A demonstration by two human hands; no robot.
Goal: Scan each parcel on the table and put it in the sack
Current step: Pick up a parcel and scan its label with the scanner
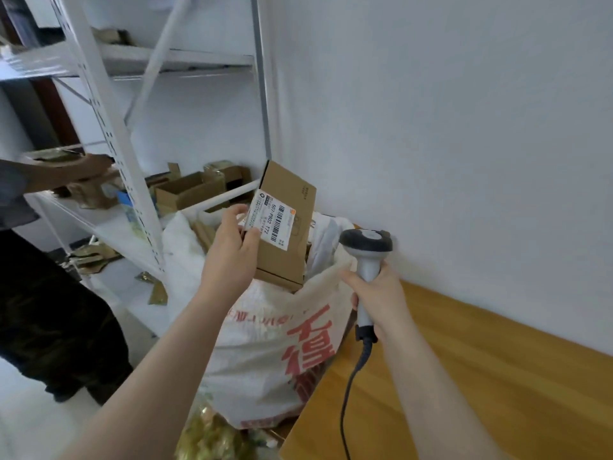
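My left hand [229, 250] grips a brown cardboard parcel [288, 207] with a white barcode label, held upright over the open mouth of the white woven sack [265, 330] with red characters. The parcel's lower end dips just inside the sack's rim. My right hand [378, 293] holds a grey handheld scanner [365, 247] by its handle, head up, and also pinches the sack's rim. The scanner's cable hangs down over the wooden table [481, 376].
A white metal shelving rack [132, 180] with opened cardboard boxes stands behind the sack on the left. Another person in dark trousers [49, 310] stands at the far left, reaching into the rack. A white wall runs along the table's right side.
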